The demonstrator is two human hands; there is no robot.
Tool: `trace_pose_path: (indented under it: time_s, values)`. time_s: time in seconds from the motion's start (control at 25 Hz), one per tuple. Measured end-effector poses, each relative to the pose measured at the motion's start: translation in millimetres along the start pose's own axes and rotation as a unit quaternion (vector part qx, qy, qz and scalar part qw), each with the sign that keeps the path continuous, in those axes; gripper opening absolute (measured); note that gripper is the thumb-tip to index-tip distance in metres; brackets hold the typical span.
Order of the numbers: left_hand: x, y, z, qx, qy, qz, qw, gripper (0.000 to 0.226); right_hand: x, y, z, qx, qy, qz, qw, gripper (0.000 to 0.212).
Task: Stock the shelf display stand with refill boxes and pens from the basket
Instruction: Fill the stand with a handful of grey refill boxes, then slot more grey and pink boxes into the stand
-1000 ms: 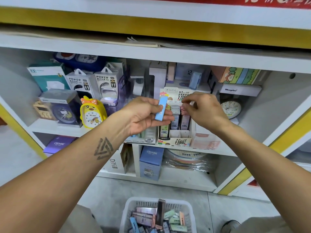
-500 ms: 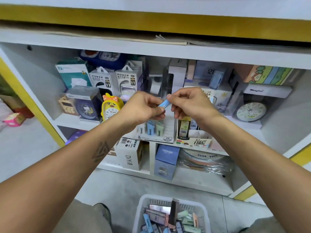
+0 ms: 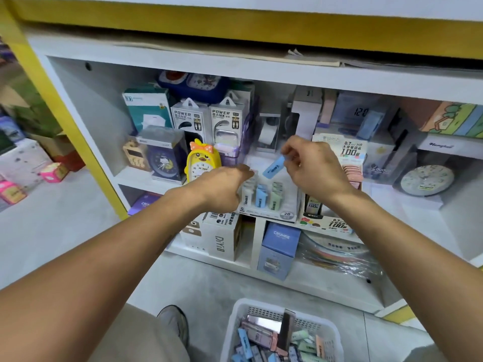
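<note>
My right hand [image 3: 313,168] pinches a small blue refill box [image 3: 274,167] by its upper end, tilted, just above the white display stand [image 3: 270,211] marked 2B. That stand holds rows of white, blue and green refill boxes [image 3: 261,195]. With its fingers stretched out, my left hand [image 3: 222,188] rests against the stand's left side and holds nothing. On the floor below stands the white basket [image 3: 236,320], with several refill boxes and pens [image 3: 274,340] in it.
A second stand [image 3: 330,224] printed 0.7 and 100 stands right of the first, with pink boxes behind it. A yellow duck clock [image 3: 201,163], power bank packs [image 3: 209,118] and other clocks crowd the shelf. Cartons sit on the lower shelf. My shoe [image 3: 173,320] is left of the basket.
The blue box has passed from my left hand to my right. The left hand let go and dropped to the 2B stand. The view has shifted left and down.
</note>
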State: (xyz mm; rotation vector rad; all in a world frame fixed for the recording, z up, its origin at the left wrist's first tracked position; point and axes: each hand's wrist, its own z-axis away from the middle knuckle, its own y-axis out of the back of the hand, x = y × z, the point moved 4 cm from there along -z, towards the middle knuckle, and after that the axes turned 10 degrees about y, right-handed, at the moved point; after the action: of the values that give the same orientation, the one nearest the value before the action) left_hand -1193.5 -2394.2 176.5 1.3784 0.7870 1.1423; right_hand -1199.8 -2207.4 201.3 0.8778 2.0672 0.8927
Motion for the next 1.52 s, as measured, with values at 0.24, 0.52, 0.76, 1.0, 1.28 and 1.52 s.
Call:
trace_pose_path:
  time_s: [0.24, 0.52, 0.76, 1.0, 1.28, 1.52]
  values:
    - [-2.7, -11.0, 4.6, -0.059, -0.011, -0.067, 0.996, 0.077, -9.5, -31.9, -0.8, -0.084, 0.031, 0.074, 0.993, 0.015]
    - [-3.3, -11.8, 3.4, -0.071, -0.001, -0.069, 0.995, 0.079, -10.4, -39.8, -3.3, -0.122, 0.028, 0.056, 0.991, 0.011]
    - [-1.0, -11.1, 4.2, -0.075, 0.006, -0.075, 0.994, 0.079, -12.0, -36.5, -3.4, -0.140, 0.026, 0.073, 0.987, 0.013]
    - [2.3, -11.0, 3.8, -0.075, 0.005, -0.082, 0.994, 0.080, -15.7, -38.8, -4.4, -0.152, 0.031, 0.115, 0.981, 0.017]
    - [3.4, -9.2, 3.5, -0.069, 0.008, -0.088, 0.994, 0.072, -18.1, -36.9, -0.8, -0.160, -0.009, 0.080, 0.984, 0.039]
    - [39.5, -0.7, 28.4, 0.104, -0.002, -0.049, 0.993, 0.029, -44.9, -8.3, 51.0, -0.030, -0.037, -0.076, 0.996, 0.027]
